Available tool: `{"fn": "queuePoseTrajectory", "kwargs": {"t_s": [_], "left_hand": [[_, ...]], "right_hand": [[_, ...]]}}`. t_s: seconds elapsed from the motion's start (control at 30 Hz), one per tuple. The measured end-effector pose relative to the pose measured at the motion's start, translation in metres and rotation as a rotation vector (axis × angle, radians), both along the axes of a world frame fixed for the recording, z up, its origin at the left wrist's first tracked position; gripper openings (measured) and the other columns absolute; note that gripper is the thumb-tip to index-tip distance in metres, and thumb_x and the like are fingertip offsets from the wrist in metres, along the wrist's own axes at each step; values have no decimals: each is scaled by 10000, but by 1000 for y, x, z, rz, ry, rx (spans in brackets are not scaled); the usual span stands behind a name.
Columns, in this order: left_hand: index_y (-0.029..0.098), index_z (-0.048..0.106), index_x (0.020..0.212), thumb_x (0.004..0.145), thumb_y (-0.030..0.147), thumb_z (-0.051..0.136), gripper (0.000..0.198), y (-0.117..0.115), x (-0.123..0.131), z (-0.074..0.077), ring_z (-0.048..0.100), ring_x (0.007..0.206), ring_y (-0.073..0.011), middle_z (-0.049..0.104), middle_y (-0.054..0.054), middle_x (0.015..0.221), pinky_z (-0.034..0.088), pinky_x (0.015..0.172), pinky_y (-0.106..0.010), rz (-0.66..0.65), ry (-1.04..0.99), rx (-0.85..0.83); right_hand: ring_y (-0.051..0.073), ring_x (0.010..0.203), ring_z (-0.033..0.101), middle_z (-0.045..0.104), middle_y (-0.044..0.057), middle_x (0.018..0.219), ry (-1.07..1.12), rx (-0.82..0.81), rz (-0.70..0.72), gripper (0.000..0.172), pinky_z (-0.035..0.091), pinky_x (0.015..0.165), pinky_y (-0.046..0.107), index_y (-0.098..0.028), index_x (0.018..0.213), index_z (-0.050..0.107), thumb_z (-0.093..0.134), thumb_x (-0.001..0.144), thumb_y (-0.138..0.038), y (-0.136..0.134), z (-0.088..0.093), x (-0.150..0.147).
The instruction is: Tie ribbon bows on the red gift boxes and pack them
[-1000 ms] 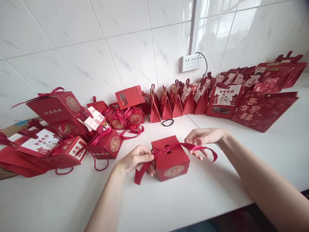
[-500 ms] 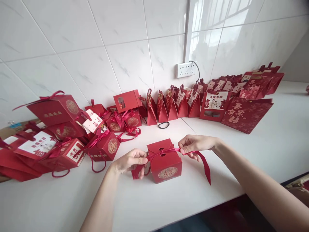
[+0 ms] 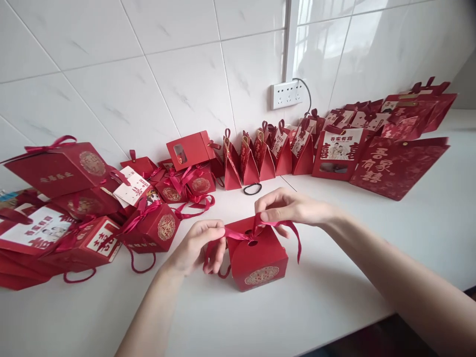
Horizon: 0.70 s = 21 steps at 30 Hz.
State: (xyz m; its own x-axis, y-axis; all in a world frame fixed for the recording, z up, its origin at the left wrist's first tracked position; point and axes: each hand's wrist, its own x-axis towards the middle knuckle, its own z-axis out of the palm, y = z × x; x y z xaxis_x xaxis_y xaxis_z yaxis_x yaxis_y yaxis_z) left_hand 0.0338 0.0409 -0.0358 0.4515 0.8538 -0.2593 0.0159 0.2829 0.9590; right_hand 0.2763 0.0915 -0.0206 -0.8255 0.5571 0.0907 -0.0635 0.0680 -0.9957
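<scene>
A red gift box [image 3: 256,267] with a gold round emblem on its front stands upright on the white table. A dark pink ribbon [image 3: 238,234] runs through the holes in its lid and is crossed there. At the box's left side, my left hand [image 3: 203,246] pinches one ribbon end between thumb and fingers. My right hand [image 3: 288,208] is over the lid's back right, pinching the other end, whose tail hangs down to the right. Part of a red cord handle shows beside my left fingers.
Red boxes with ribbons and cord handles [image 3: 148,230] are piled at the left. Several triangular red boxes [image 3: 266,161] line the tiled wall, with red bags [image 3: 399,166] at the right. A black band [image 3: 252,188] lies behind the box; a power socket [image 3: 286,94] is on the wall.
My right hand has moved left and up, bringing its ribbon end in over the lid. The ribbon no longer stretches straight across. My left hand keeps its end, and the view has shifted slightly.
</scene>
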Motion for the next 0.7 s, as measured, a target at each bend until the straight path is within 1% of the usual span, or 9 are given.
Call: {"fn": "queuePoseTrajectory", "kwargs": {"t_s": [0.07, 0.13, 0.2, 0.3, 0.4, 0.5, 0.57, 0.63, 0.7], "left_hand": [[162, 480, 617, 764, 400, 641, 322, -4, 0, -7, 477, 309, -82, 563, 25, 421, 304, 275, -130, 27, -15, 6], [159, 492, 629, 784, 384, 612, 299, -7, 0, -8, 471, 324, -71, 573, 18, 431, 330, 303, -129, 9, -10, 19], [158, 500, 638, 799, 371, 594, 283, -9, 1, -5, 474, 343, -65, 587, 11, 447, 350, 326, -129, -22, 5, 31], [165, 498, 635, 809, 367, 586, 281, -12, 4, 5, 503, 378, -80, 595, 7, 473, 360, 327, -139, -51, 77, 32], [170, 482, 609, 829, 391, 578, 326, -17, 8, 18, 475, 370, -65, 588, 18, 498, 301, 305, -130, 11, 293, 89], [177, 474, 608, 859, 448, 542, 376, -20, 12, 30, 415, 340, -43, 517, 51, 436, 274, 327, -126, 103, 542, 201], [202, 530, 707, 827, 476, 582, 304, -22, 14, 39, 420, 339, -56, 529, 67, 444, 311, 349, -144, 126, 663, 270], [245, 590, 886, 734, 475, 686, 292, -22, 14, 48, 491, 387, -86, 620, 61, 547, 368, 380, -170, 112, 758, 336], [276, 633, 960, 602, 442, 792, 425, -23, 14, 56, 556, 446, -119, 670, 52, 626, 404, 403, -191, 144, 817, 423]], "right_hand": [[97, 735, 628, 666, 25, 842, 139, -8, -66, 137, 519, 670, 217, -139, 739, 694, 710, 808, -257, -2, -12, -4], [149, 918, 657, 688, 63, 1071, 207, -40, -154, 116, 529, 763, 255, -159, 751, 721, 716, 807, -260, -9, -21, -8], [181, 974, 665, 685, 75, 1146, 184, -36, -234, 121, 539, 786, 282, -176, 794, 740, 699, 825, -285, -18, -24, -10], [158, 796, 672, 730, 67, 924, 99, 104, -362, 159, 540, 673, 257, -174, 831, 754, 681, 840, -314, -30, -21, -14], [134, 641, 614, 692, 46, 730, 101, 283, -475, 188, 504, 556, 242, -168, 737, 754, 710, 813, -334, -36, -18, -18], [145, 667, 617, 686, 55, 738, 128, 411, -504, 140, 521, 582, 255, -179, 744, 763, 703, 823, -277, -38, -21, -21], [143, 703, 628, 686, 68, 802, 127, 468, -490, 131, 533, 614, 254, -178, 828, 768, 643, 862, -198, -38, -25, -21], [135, 719, 631, 672, 76, 841, 125, 511, -469, 185, 537, 629, 249, -172, 899, 759, 577, 887, -144, -38, -28, -22], [131, 724, 633, 658, 75, 851, 120, 533, -467, 214, 538, 636, 247, -167, 932, 744, 539, 894, -123, -39, -29, -22]]}}
